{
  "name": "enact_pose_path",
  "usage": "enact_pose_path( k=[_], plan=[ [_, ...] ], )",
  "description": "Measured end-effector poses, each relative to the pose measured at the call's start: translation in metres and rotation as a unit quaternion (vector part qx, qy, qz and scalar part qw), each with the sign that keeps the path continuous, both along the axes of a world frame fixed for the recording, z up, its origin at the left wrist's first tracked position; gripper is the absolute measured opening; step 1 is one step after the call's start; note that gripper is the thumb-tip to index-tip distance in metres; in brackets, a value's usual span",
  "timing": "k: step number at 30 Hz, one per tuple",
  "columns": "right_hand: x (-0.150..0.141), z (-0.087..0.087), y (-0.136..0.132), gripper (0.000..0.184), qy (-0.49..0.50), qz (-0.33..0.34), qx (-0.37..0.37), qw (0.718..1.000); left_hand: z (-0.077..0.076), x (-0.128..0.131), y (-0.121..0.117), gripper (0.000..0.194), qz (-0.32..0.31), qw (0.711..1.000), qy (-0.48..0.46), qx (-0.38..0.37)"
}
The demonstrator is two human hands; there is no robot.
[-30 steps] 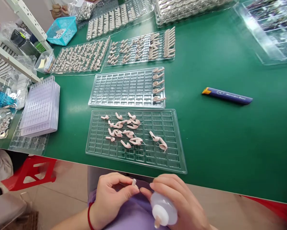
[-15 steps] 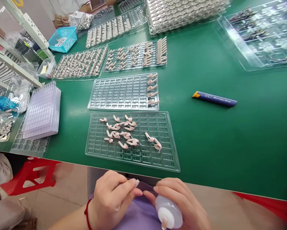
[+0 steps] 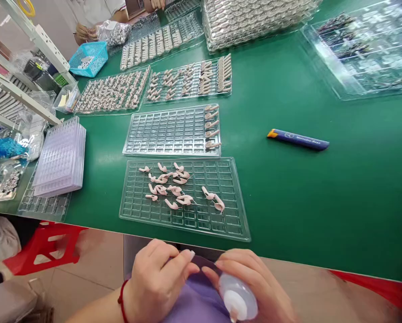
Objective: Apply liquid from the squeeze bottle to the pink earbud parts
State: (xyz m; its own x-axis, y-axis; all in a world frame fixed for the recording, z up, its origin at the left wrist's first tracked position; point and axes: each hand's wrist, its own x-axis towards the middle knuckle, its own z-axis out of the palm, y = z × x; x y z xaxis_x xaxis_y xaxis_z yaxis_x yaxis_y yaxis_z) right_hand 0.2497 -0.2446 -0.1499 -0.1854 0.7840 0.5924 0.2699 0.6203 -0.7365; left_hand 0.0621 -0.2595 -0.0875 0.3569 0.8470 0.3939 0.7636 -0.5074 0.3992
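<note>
My left hand (image 3: 160, 273), with a red cord on its wrist, is closed in a pinch below the table's front edge. Whatever its thumb and forefinger hold is hidden; only a pale tip shows, perhaps a fingernail. Wrapped round a translucent squeeze bottle (image 3: 251, 294), my right hand (image 3: 254, 273) is just to the right. The bottle's white cap (image 3: 235, 305) and narrow tip point down toward my lap. Ahead of both hands lies a clear compartment tray (image 3: 217, 226), with several pale pink earphone shells (image 3: 185, 199) loosely on it, thin wires sticking out of some.
Behind is another clear tray (image 3: 167, 132) with shells in its right column. Fuller trays (image 3: 111, 92) and a tall tray stack (image 3: 257, 22) stand farther back. A blue box cutter (image 3: 298, 139) lies right; stacked trays (image 3: 58, 157) stand left. A co-worker's hands (image 3: 85, 32) are beyond the blue basket (image 3: 89, 58).
The view has shifted slightly. The bottle in my right hand has dipped a little down and right; my left hand keeps its pinch. Another person's hand shows more at the top.
</note>
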Motion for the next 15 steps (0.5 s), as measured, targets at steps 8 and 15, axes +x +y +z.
enact_pose_path(
  k=[8, 15],
  plan=[
    [0.021, 0.005, 0.019, 0.038, 0.023, -0.081, 0.007, 0.996, 0.009, -0.008, 0.039, 0.019, -0.047, 0.996, -0.068, -0.029],
    [0.045, -0.009, 0.042, 0.03, 0.075, -0.233, -0.06, 0.968, 0.008, -0.011, 0.166, 0.015, -0.1, 0.993, 0.032, 0.059]
  ],
)
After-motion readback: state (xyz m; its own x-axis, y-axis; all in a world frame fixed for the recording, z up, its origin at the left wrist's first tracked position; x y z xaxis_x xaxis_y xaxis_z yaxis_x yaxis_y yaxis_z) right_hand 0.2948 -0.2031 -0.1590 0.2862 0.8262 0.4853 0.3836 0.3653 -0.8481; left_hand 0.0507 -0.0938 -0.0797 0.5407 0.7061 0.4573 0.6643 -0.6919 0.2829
